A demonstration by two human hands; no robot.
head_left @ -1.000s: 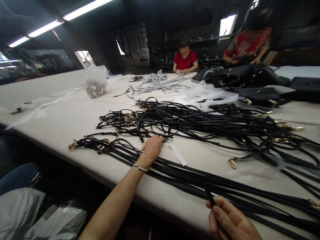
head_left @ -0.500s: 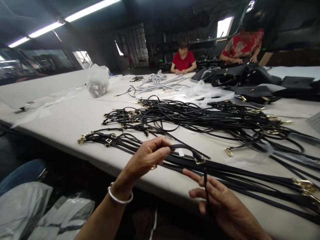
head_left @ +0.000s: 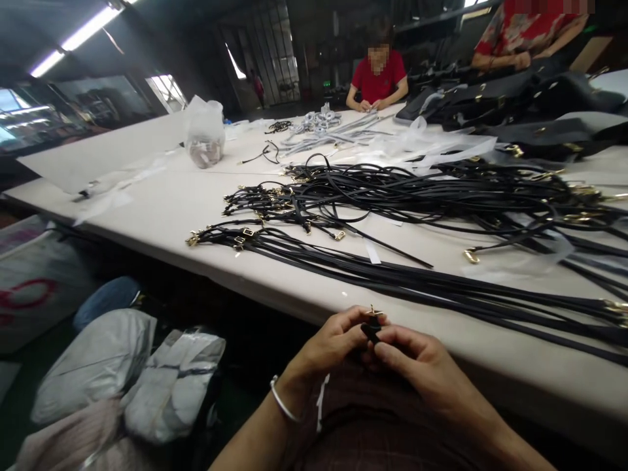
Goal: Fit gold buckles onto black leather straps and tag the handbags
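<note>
Just in front of the table edge, both hands meet on a black strap (head_left: 371, 332) with a gold-coloured buckle (head_left: 374, 312) at its top. My left hand (head_left: 338, 337), a silver bangle on its wrist, pinches the strap from the left. From the right, my right hand (head_left: 409, 350) grips the same strap between thumb and fingers. The rest of that strap is hidden by the hands or lost against the dark clothing. Beyond them, a bundle of long black straps (head_left: 338, 265) with gold fittings lies along the near side of the table.
A larger heap of black straps (head_left: 392, 190) covers the middle of the table (head_left: 161, 216). Farther back are a plastic bag (head_left: 203, 134), grey straps (head_left: 318, 134) and black bags (head_left: 471, 101). Two co-workers are across the table. Wrapped bundles (head_left: 171, 386) sit on the floor at left.
My hands have come together and down, off the table edge, with the strap. The right hand's spread fingers have closed on it. The view has shifted, so the table appears higher.
</note>
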